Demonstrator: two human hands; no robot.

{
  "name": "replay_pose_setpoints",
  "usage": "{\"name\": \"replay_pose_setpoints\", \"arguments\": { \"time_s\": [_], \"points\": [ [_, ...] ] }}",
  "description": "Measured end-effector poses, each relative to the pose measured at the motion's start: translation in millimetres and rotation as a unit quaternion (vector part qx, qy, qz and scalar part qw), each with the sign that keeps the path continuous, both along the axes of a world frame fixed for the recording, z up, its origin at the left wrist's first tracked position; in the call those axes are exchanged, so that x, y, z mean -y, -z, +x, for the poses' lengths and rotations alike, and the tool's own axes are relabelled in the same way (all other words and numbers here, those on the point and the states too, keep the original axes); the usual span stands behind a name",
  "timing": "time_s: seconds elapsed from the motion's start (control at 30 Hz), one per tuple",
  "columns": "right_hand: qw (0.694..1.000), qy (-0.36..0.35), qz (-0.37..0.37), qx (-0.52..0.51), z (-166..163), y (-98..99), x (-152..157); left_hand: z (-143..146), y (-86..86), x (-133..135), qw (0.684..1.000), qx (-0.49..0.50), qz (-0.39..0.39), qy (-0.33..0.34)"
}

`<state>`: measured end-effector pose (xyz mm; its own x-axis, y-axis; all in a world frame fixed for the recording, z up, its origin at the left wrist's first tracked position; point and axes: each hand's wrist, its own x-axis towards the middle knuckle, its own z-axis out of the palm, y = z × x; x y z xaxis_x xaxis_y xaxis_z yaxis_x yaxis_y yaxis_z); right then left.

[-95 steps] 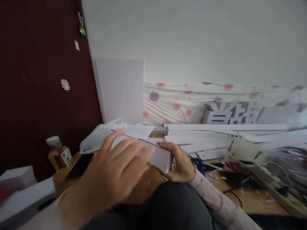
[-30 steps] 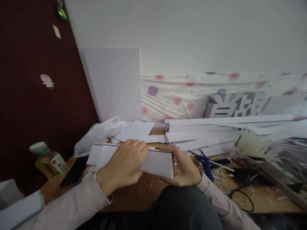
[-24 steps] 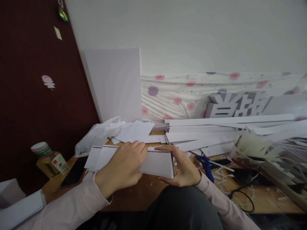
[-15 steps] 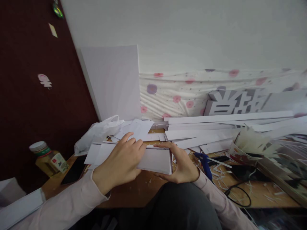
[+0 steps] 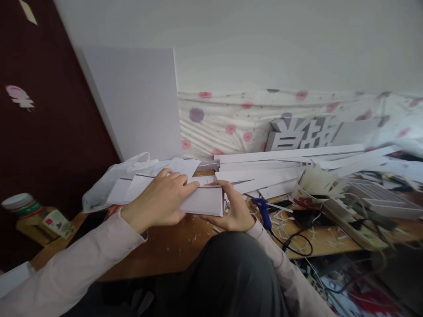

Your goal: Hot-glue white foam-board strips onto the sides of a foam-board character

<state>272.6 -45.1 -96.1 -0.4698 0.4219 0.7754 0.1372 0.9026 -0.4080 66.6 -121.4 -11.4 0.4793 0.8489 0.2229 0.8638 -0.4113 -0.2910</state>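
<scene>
White board (image 5: 204,203) fills your grasp: your right hand (image 5: 236,211) pinches its end, fingers above, thumb below; your left hand (image 5: 161,199) clasps it further left.

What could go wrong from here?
The right hand and its sleeve are close to the blue glue gun in the picture; a shift of the arm might knock it or snag its cable.

Both hands grip the white piece, the left hand near its middle; too hard a squeeze could dent or bend it.
</scene>
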Motion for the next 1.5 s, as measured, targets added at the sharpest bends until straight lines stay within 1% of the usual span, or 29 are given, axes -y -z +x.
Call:
{"name": "replay_pose_setpoints", "arguments": {
  "time_s": [0.2,0.33,0.47,0.6,0.73,0.8,0.93,1.0,1.07,1.17,1.23,1.3,1.33,1.4,1.5],
  "points": [
    [0.999,-0.001,-0.027,-0.023,-0.3,5.2,-3.4,1.0,0.9,-5.6,1.000,-0.015,0.004,0.001],
    [0.998,-0.005,-0.053,-0.044,-3.0,7.8,-5.0,0.3,-2.3,-7.1,1.000,-0.015,-0.008,-0.008],
    [0.996,-0.011,-0.065,-0.058,-5.9,0.5,-2.4,-0.9,-9.9,-7.1,1.000,0.008,-0.023,-0.012],
    [0.995,-0.014,-0.074,-0.067,-6.7,-10.5,-0.4,6.6,-17.8,-7.3,0.999,0.017,-0.028,-0.012],
    [0.994,-0.019,-0.084,-0.060,-11.5,-18.3,-3.5,13.7,-19.5,-13.5,0.994,0.086,-0.060,0.018],
    [0.994,-0.019,-0.089,-0.055,-16.6,-21.0,-6.7,12.8,-18.8,-18.7,0.988,0.130,-0.076,0.021],
    [0.994,0.001,-0.094,-0.058,-21.9,-20.1,-14.8,6.3,-18.7,-31.4,0.982,0.161,-0.099,0.023],
    [0.993,0.022,-0.090,-0.073,-16.8,-11.2,-18.8,4.0,-19.5,-39.4,0.983,0.154,-0.099,0.018],
    [0.990,0.060,-0.082,-0.102,-7.2,6.6,-21.4,3.2,-20.9,-48.8,0.984,0.149,-0.098,0.005],
    [0.975,0.151,-0.071,-0.146,5.8,46.3,-23.6,4.9,-24.1,-64.2,0.983,0.148,-0.104,-0.016],
    [0.976,0.170,-0.059,-0.122,6.9,73.6,-26.1,7.9,-27.3,-74.0,0.982,0.149,-0.116,-0.025],
    [0.982,0.166,-0.046,-0.081,1.5,95.2,-30.6,11.9,-30.7,-82.1,0.980,0.149,-0.129,-0.031],
    [0.984,0.162,-0.040,-0.059,-2.8,102.7,-33.5,13.9,-32.2,-85.4,0.979,0.148,-0.134,-0.035],
    [0.987,0.156,-0.033,-0.020,-11.7,111.6,-39.7,16.8,-33.9,-90.2,0.978,0.146,-0.140,-0.041],
    [0.988,0.153,-0.028,0.021,-20.7,115.1,-47.5,16.4,-33.5,-94.1,0.978,0.144,-0.144,-0.050]
  ]
}}
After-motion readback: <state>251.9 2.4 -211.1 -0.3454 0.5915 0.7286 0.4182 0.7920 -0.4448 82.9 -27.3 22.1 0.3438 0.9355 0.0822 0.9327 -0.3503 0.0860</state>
